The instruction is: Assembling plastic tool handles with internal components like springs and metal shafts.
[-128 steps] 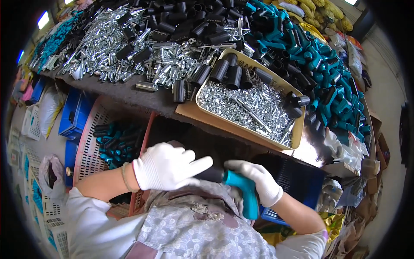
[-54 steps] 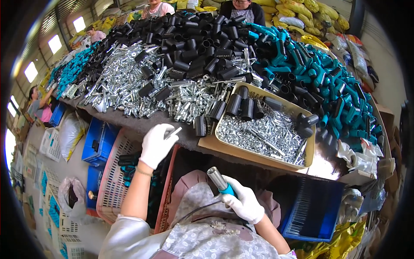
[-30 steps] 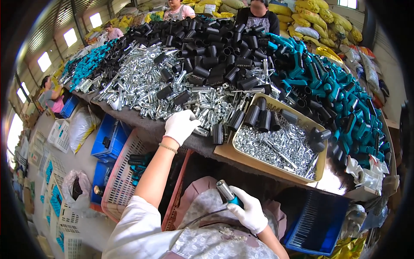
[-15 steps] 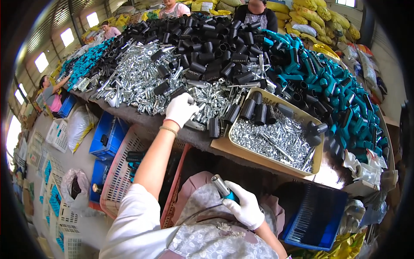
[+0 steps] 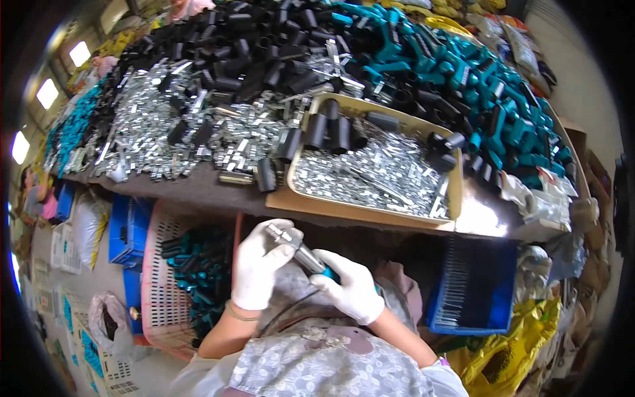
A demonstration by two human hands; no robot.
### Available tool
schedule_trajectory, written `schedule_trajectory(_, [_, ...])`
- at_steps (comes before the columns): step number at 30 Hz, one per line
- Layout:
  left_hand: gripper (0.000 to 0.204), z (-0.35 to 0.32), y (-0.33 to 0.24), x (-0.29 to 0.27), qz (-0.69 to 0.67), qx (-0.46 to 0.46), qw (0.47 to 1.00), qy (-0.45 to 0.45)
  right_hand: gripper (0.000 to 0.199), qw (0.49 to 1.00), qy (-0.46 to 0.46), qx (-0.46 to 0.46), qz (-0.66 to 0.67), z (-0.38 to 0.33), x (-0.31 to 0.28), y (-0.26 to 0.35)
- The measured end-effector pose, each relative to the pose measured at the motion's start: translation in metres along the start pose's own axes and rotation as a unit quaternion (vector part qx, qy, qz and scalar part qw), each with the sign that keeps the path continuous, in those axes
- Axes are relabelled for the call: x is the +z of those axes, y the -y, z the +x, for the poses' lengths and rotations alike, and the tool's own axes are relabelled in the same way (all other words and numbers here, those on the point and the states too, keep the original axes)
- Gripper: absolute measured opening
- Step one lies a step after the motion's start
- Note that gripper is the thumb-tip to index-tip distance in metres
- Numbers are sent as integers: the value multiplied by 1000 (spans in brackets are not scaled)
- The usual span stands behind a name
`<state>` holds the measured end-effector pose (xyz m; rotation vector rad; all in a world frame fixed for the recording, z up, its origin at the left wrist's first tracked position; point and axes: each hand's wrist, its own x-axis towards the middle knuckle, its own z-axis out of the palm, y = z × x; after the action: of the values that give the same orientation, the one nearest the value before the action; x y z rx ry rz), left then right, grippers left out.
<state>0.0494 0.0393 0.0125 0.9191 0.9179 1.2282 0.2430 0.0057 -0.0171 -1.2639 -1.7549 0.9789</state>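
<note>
Partly built tool, in front of the cream tray (image 5: pixel 456 188), toward its left end; silver tube (image 5: pixel 308 259) already joined to teal grip (image 5: pixel 328 272); tube bare, apparently awaiting a cover; left hand (image 5: pixel 256 268) pinches a metal fitting (image 5: pixel 282 234) at the tube's upper end, seating unclear; right hand (image 5: pixel 350 289) wraps the grip; tube smooth, shiny, tilted up-left; grip mostly hidden.

White gloves (image 5: pixel 254 274) on hands (image 5: pixel 354 290); grey leaf-print apron (image 5: pixel 297 364); wristband (image 5: pixel 241 315); pale sleeves (image 5: pixel 438 382).
</note>
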Motion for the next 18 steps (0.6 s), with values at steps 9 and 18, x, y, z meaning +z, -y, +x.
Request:
schedule_trajectory(9, [50,0,-13,-1,144,106,981,81,42,993,80,48,65,-2,-19,16])
schedule_trajectory(18, [62,1,-66,12,184,85,933,297,45,948,206,9,243,-7,-48,10])
